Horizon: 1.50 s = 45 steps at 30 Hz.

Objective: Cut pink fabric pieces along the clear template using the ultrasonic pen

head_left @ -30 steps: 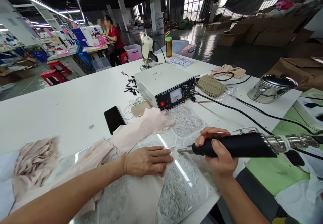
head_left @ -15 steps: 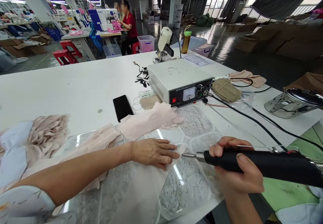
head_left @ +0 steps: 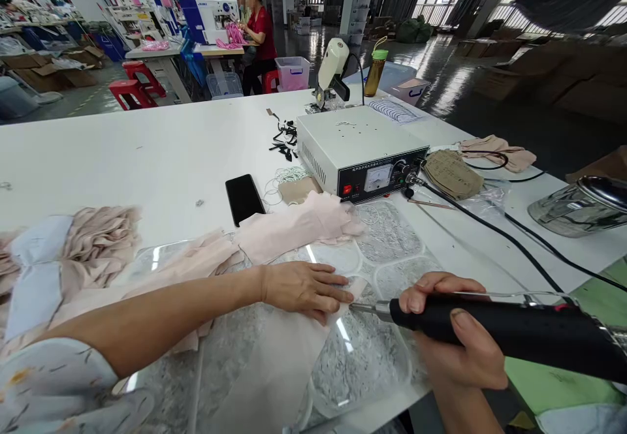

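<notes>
Pale pink cloth, one length, with hand-held tool

Right hand: closed round the tool, thumb on the near side; metal tip aimed at 9 o'clock, at the cloth's edge, exact contact not certain. Left hand: palm down, fingers extended and slightly spread, gripping nothing, laid on the cloth, fingertips just beside the tip. Cloth: on a glossy grey-mottled mat, running from the tip towards 7 o'clock.

Surroundings, by clock from the tip, 12 being away from the wearer:
- 11 o'clock, near: pale pink folded stack
- Between 10 and 11: black phone, lying flat
- Between 9 and 10: gathered bundle, pink and white
- 12 o'clock: white control box, dial on its front; beyond it, green-capped bottle
- 1 o'clock: olive-brown patches
- 2 o'clock, well apart: metal-lidded pot
</notes>
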Motion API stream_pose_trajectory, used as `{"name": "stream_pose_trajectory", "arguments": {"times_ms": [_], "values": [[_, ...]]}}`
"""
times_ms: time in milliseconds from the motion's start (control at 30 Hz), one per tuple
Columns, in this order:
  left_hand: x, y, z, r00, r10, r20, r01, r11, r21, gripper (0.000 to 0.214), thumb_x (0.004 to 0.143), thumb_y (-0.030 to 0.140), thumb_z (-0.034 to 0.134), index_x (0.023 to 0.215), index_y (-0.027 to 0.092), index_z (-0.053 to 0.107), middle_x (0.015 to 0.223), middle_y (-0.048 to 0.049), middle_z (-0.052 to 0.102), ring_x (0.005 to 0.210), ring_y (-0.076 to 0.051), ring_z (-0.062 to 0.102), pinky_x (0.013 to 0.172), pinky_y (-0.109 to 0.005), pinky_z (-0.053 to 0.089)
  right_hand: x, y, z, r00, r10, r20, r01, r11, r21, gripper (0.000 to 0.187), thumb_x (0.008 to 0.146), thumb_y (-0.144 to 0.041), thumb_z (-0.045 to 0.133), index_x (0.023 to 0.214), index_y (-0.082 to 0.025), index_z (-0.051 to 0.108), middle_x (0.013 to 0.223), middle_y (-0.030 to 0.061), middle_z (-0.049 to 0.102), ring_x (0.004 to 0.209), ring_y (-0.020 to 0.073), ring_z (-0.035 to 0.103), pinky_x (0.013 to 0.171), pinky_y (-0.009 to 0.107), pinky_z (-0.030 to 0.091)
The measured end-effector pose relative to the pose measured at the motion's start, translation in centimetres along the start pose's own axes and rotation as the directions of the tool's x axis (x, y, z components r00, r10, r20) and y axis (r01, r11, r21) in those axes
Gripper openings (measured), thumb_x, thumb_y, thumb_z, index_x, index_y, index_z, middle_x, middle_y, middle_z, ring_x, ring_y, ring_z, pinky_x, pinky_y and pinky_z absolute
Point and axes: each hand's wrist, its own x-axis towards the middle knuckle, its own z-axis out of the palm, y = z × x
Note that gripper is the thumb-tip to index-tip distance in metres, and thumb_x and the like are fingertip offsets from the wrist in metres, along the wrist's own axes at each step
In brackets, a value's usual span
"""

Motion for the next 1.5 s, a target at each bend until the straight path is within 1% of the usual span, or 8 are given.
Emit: {"name": "stream_pose_trajectory", "arguments": {"times_ms": [133,367,633,800,933,1167,1300,1500], "values": [[0.1,0.1,-0.2,0.999,-0.035,0.008,0.035,0.997,-0.061,0.013,0.096,0.029,0.057,0.091,0.021,0.066,0.140,-0.0025,0.053,0.140,-0.021,0.037,0.120,-0.038,0.028,-0.1,0.1,-0.1,0.999,0.009,0.030,-0.009,1.000,-0.002,0.012,0.076,-0.025,0.059,0.085,-0.018,0.063,0.080,0.0024,0.059,0.054,0.0112,0.057,0.050,0.029,0.050],[0.3,0.3,-0.3,0.997,-0.035,0.063,0.035,0.999,0.000,0.009,0.093,0.030,0.061,0.093,0.022,0.065,0.142,-0.0021,0.051,0.139,-0.022,0.038,0.120,-0.039,0.029,0.1,-0.1,0.1,0.998,-0.016,0.065,0.018,0.999,-0.028,0.008,0.074,-0.021,0.059,0.080,-0.018,0.063,0.075,0.0014,0.060,0.053,0.0115,0.057,0.049,0.029,0.050],[0.4,0.3,-0.1,0.999,-0.024,0.034,0.023,1.000,0.013,0.007,0.090,0.031,0.065,0.089,0.025,0.065,0.139,0.0005,0.055,0.137,-0.022,0.041,0.118,-0.038,0.031,-0.4,-0.6,1.2,0.998,0.013,0.065,-0.010,0.999,-0.042,0.010,0.072,-0.024,0.060,0.080,-0.018,0.062,0.071,0.0008,0.059,0.050,0.0117,0.055,0.046,0.029,0.048],[0.4,0.3,-0.1,1.000,-0.013,0.022,0.013,1.000,0.024,0.006,0.090,0.030,0.065,0.090,0.025,0.065,0.138,-0.0004,0.055,0.137,-0.022,0.043,0.117,-0.039,0.033,-0.6,-0.5,1.2,0.996,0.020,0.091,-0.016,0.999,-0.045,0.010,0.073,-0.025,0.062,0.080,-0.018,0.062,0.071,0.0005,0.060,0.051,0.0115,0.056,0.048,0.029,0.050],[0.5,0.4,-0.2,0.999,-0.026,0.041,0.025,1.000,0.011,0.005,0.091,0.031,0.064,0.089,0.026,0.065,0.139,0.0017,0.055,0.136,-0.021,0.043,0.118,-0.037,0.031,-0.5,-0.6,1.0,0.992,0.025,0.122,-0.018,0.998,-0.060,0.008,0.075,-0.025,0.062,0.079,-0.018,0.061,0.071,0.0003,0.059,0.052,0.0118,0.057,0.049,0.029,0.050],[0.4,0.2,0.2,0.999,0.000,0.032,-0.002,0.998,0.061,0.010,0.092,0.034,0.062,0.090,0.024,0.063,0.139,-0.0022,0.055,0.136,-0.022,0.044,0.117,-0.036,0.030,-1.0,-0.9,1.4,0.988,0.060,0.139,-0.056,0.998,-0.036,0.011,0.077,-0.027,0.062,0.082,-0.018,0.061,0.073,-0.0006,0.058,0.055,0.0107,0.056,0.050,0.028,0.051],[0.4,0.0,0.5,1.000,-0.010,0.012,0.009,1.000,0.005,0.009,0.092,0.032,0.063,0.091,0.023,0.063,0.139,-0.0021,0.055,0.137,-0.022,0.042,0.119,-0.034,0.026,-1.2,-0.8,1.6,0.983,0.065,0.172,-0.062,0.998,-0.024,0.010,0.078,-0.026,0.061,0.083,-0.017,0.061,0.074,-0.0002,0.059,0.054,0.0106,0.056,0.050,0.028,0.051],[0.3,0.0,0.8,0.995,0.001,-0.098,-0.005,0.999,-0.041,0.007,0.087,0.030,0.069,0.086,0.024,0.064,0.134,-0.0001,0.059,0.133,-0.020,0.048,0.118,-0.033,0.028,-1.2,-0.6,1.7,0.981,0.070,0.181,-0.063,0.997,-0.044,0.009,0.079,-0.026,0.061,0.083,-0.018,0.061,0.074,0.0004,0.058,0.054,0.0111,0.056,0.050,0.028,0.051]]}}
